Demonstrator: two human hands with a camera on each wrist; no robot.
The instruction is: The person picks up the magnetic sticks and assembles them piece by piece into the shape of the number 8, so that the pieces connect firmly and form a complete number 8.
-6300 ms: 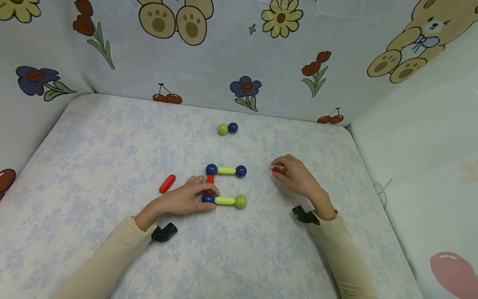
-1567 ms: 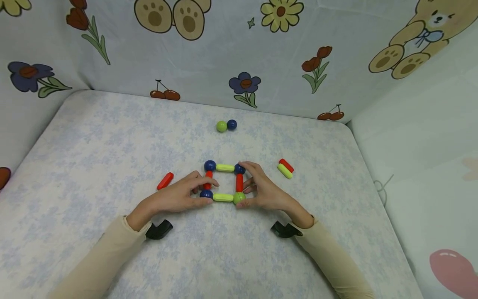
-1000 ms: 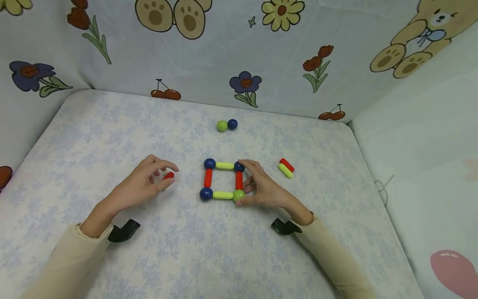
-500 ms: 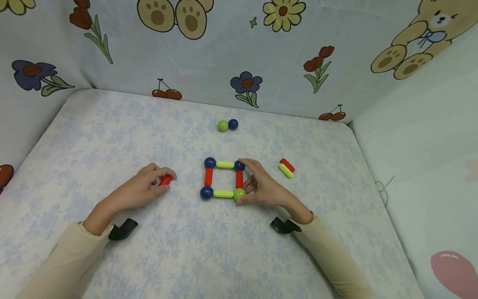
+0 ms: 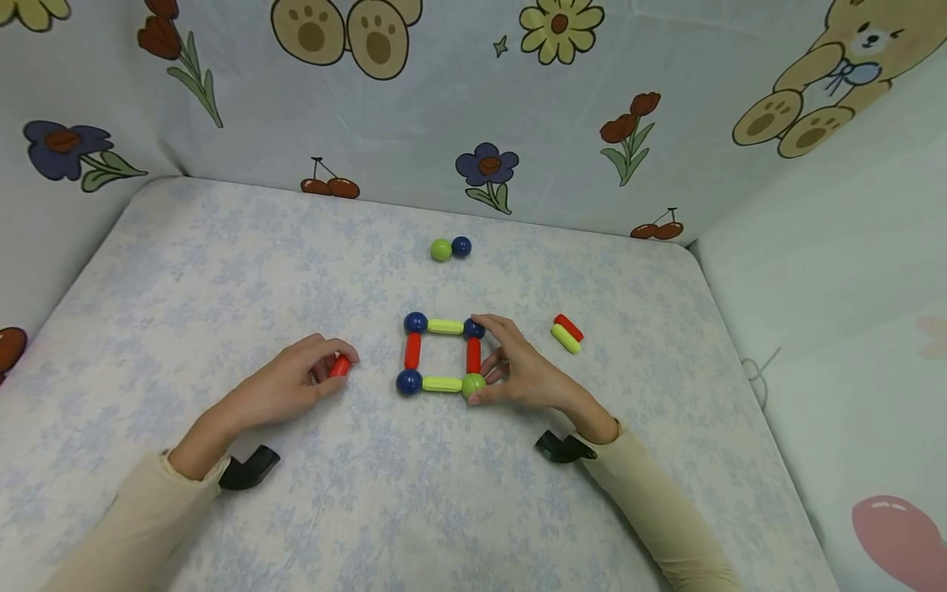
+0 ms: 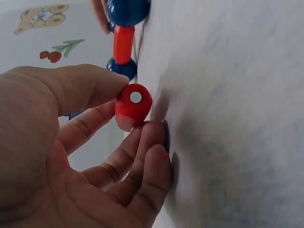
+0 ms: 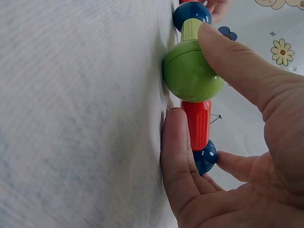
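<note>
Near the left of the table my left hand (image 5: pixel 284 380) pinches a red magnetic stick (image 5: pixel 340 367). In the left wrist view a pale magnet disc shows on the end of this stick (image 6: pixel 133 107), between thumb and fingers. A square of magnetic sticks and balls (image 5: pixel 441 384) lies flat in the middle, with two red sides, two yellow-green sides, blue balls at three corners and a green ball (image 5: pixel 473 385) at the near right. My right hand (image 5: pixel 528 374) grips its right side, thumb on the green ball (image 7: pixel 192 73) and a finger at the far blue ball (image 7: pixel 205 157).
A loose green ball (image 5: pixel 441 250) and a blue ball (image 5: pixel 462 247) sit together toward the back. To the right lie a red stick (image 5: pixel 569 326) and a yellow-green stick (image 5: pixel 565 338), side by side. A printed cloth hangs behind the table (image 5: pixel 444 493).
My left hand left the square, took hold of the loose red stick and shifted it slightly rightward. My right hand earlier brought the square's right side in and now stays there.
</note>
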